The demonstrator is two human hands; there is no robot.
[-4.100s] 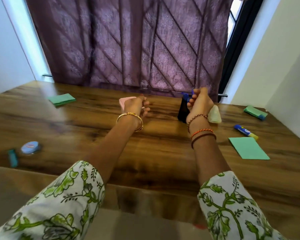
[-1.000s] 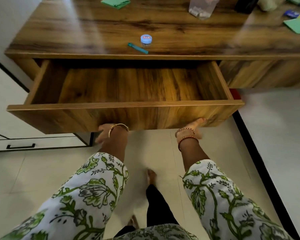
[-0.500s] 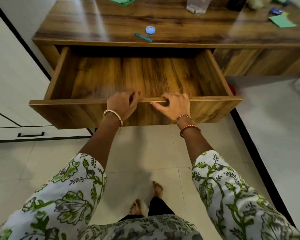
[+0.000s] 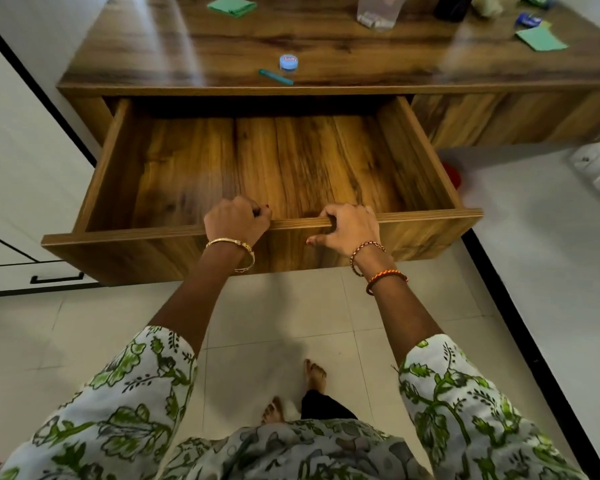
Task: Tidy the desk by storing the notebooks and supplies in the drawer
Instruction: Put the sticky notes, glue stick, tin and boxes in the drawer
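The front rim of the pulled-out drawer (image 4: 426, 216) is gripped from above by the left hand (image 4: 235, 221), fingers curled over the edge, and just beside it by the right hand (image 4: 350, 227), whose fingers are hooked over the rim with the thumb against the front panel. On the bench (image 4: 326, 36) behind the drawer are seen a green notebook (image 4: 232, 5), a teal pen (image 4: 275, 77) beside a small blue tub (image 4: 289, 62), a clear container (image 4: 378, 12), what is perhaps a glue stick (image 4: 529, 19), and green paper (image 4: 541, 39).
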